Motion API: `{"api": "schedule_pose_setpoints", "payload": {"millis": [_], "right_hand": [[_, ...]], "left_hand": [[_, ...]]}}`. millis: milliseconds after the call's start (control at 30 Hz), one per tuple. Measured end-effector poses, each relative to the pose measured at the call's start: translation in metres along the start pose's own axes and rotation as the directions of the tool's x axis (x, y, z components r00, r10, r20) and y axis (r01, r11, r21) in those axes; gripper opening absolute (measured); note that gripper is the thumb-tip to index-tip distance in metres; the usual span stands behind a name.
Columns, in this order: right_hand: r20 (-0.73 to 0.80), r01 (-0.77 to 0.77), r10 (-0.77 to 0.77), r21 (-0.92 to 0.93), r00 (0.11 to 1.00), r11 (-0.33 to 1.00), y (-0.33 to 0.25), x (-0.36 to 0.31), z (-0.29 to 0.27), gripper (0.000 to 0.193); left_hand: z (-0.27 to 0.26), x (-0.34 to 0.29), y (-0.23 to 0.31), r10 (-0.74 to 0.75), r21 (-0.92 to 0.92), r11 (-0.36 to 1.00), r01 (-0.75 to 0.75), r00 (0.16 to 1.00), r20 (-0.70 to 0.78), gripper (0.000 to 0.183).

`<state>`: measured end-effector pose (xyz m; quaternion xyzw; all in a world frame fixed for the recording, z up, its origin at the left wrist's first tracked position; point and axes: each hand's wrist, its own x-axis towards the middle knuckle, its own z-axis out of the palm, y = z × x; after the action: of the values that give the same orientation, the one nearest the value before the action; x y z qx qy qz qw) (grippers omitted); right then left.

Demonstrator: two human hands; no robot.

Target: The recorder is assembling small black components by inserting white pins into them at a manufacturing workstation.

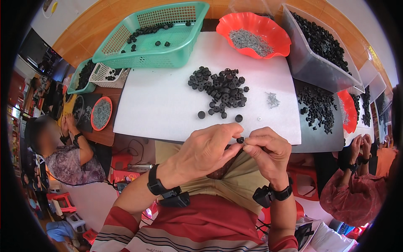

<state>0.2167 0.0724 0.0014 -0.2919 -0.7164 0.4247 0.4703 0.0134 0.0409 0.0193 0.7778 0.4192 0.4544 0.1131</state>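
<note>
Left hand: the left hand (208, 147) is raised over the lap just below the near edge of the white sheet (159, 105), fingers curled, thumb and forefinger pinched on the small black round part (240, 140)
Right hand: the right hand (268, 153) meets the left at the fingertips, fingers bent inward and pinching at the same part from the other side; whether it holds something else too small to see cannot be told
Held part: a small black ring-like piece, between the fingertips of both hands, just in front of the sheet's near edge
Black pile: a heap of black round parts (220, 90) on the middle of the sheet, with a few strays lying nearer the hands
Small metal pieces: a little cluster of grey pins (273, 100) to the right of the heap, and one tiny ring (259, 119) apart from it
Red bowl: a scalloped red bowl (275, 29) holding grey metal pieces, at the far edge
Green basket: a green mesh basket (126, 54) with a few black parts, far left
Grey bin: a clear grey bin (302, 63) full of black parts, far right
Others: one person's hands (69, 126) at left, another's hands (361, 145) at right, each at their own place
</note>
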Motion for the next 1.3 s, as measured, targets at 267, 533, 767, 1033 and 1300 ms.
{"api": "schedule_pose_setpoints", "payload": {"millis": [267,533,767,1033,1300], "right_hand": [[0.01,-0.006,0.007,-0.019,1.0,1.0,-0.005,0.001,0.001,0.014],[0.074,-0.017,0.023,-0.071,0.997,0.997,-0.008,0.0,-0.002,0.015],[0.165,0.192,-0.147,-0.307,0.975,0.932,-0.021,-0.002,-0.006,0.026],[0.21,0.279,-0.21,-0.396,0.955,0.875,-0.025,-0.007,-0.007,0.037],[0.178,0.25,-0.196,-0.364,0.964,0.897,-0.019,-0.013,-0.005,0.042]], "left_hand": [[-0.005,0.0,0.007,0.044,0.058,0.997,-0.049,0.996,0.082,0.043],[-0.005,0.0,0.014,0.038,0.069,0.997,-0.044,0.995,0.095,0.042],[-0.009,-0.002,0.015,-0.226,-0.086,0.967,0.241,0.961,0.157,0.039],[-0.013,0.003,0.022,-0.484,-0.398,0.715,0.574,0.818,0.311,0.036],[-0.014,0.004,0.017,-0.496,-0.558,0.432,0.708,0.704,0.509,0.027]]}}
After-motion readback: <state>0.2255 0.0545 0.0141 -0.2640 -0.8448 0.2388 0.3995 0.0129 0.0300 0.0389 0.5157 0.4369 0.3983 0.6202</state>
